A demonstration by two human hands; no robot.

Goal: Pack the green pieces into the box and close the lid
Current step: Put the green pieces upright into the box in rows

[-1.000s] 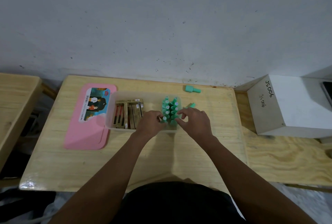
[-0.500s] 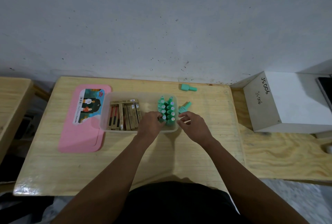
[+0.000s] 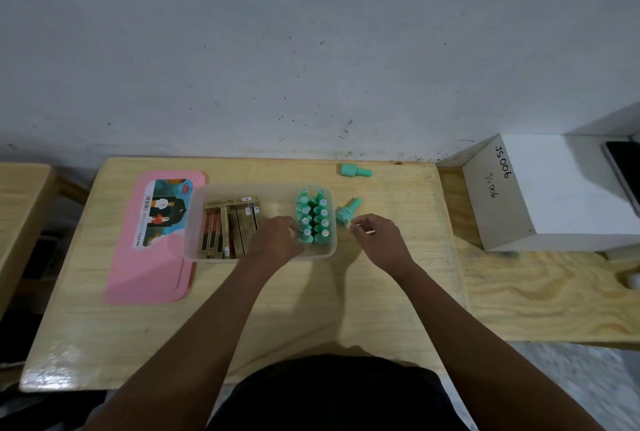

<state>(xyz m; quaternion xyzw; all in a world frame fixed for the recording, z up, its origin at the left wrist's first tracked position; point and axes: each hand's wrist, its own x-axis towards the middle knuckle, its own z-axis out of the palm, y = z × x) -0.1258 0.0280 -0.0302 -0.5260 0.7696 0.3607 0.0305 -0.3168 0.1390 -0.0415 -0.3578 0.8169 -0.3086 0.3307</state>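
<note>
My left hand (image 3: 277, 240) is inside the clear plastic box (image 3: 189, 219), fingers bent against the nearest of the mint-green bottle-shaped pieces (image 3: 313, 216) standing in two rows at the box's right end; whether it grips one I cannot tell. Just right of the box, my right hand (image 3: 377, 240) pinches the near end of a lying green piece (image 3: 349, 211). Another green piece (image 3: 355, 171) lies beyond the box's right corner. The pink flat lid (image 3: 149, 257) lies on the desk (image 3: 311, 309), touching the box's left side.

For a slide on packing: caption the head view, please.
Left hand at the green pieces standing in the box, right hand by a loose piece outside it; pink lid lies beside it.
</note>
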